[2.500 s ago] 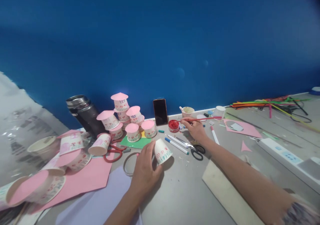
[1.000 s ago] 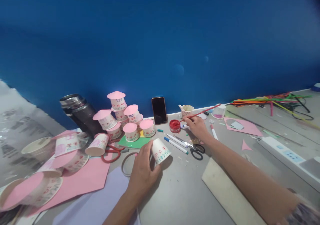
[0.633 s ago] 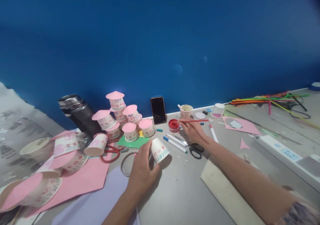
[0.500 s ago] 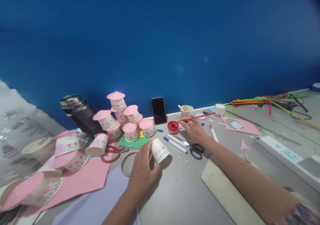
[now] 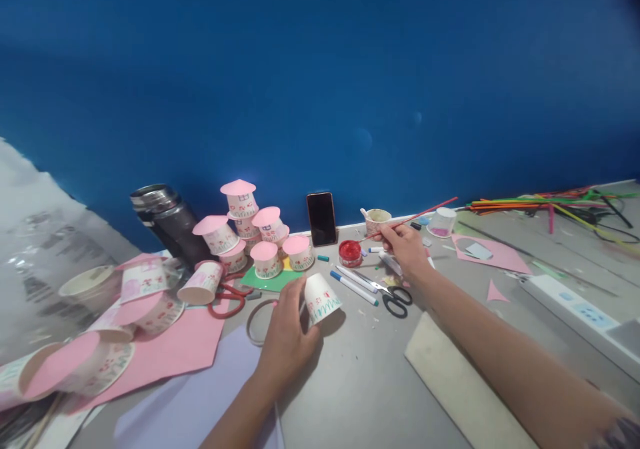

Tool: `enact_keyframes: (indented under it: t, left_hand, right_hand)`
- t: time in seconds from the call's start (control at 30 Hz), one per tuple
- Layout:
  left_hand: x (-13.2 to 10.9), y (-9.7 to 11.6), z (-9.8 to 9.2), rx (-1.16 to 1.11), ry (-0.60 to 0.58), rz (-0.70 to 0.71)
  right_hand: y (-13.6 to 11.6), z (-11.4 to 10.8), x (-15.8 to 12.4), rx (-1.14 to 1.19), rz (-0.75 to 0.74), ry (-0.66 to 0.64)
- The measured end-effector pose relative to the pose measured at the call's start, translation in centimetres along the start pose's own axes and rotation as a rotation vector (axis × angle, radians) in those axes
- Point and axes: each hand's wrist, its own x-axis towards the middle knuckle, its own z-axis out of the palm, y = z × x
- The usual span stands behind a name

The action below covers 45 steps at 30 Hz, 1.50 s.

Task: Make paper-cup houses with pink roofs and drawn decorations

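My left hand is closed round a white paper cup, tilted, with red dots and green strokes drawn on it. In my right hand is a thin red paintbrush, pinched between the fingers. Its tip points left, close to a small open jar of red paint. Behind the brush stands a stained paper cup. Scissors with black handles and capped markers lie between the two hands.
Decorated cups with pink paper roofs are stacked at the left, beside a dark flask. A phone leans on the blue wall. A power strip and a pale board lie right; pink and lilac paper lie left.
My right hand has lifted up and to the right with the paintbrush, its tip drawn away from the paint jar. My left hand still holds the cup. The view has shifted slightly.
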Motion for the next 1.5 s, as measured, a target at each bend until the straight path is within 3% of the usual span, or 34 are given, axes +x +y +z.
enact_keyframes:
  t: [0.27,0.63,1.0,1.13,1.3,1.4,1.5]
  left_hand:
    - [0.4,1.3,-1.2,-0.023,-0.105,-0.044]
    - [0.4,1.2,-1.6,-0.04,-0.218,-0.126]
    - [0.5,1.0,-1.6,0.042,-0.147,-0.079]
    - [0.6,0.6,-1.5,0.095,-0.142,-0.052]
    - [0.9,0.2,-1.7,0.055,-0.171,-0.047]
    - [1.1,0.1,-2.1,0.053,-0.231,-0.029]
    - [1.1,0.0,-2.5,0.041,-0.283,-0.022]
  right_hand:
    - [-1.5,0.8,-1.9,0.267,0.086,-0.119]
    - [-2.6,0.9,-3.6,0.344,0.102,-0.312]
    - [-4.0,1.0,-5.3,0.253,-0.014,-0.422]
    - [-4.2,1.9,-5.3,0.246,-0.036,-0.426]
    - [-5.6,2.8,-3.1,0.289,-0.021,-0.38]
    - [-6.9,2.4,-1.9,0.301,-0.056,-0.336]
    - [-7.0,1.6,-2.6,0.281,-0.044,-0.326]
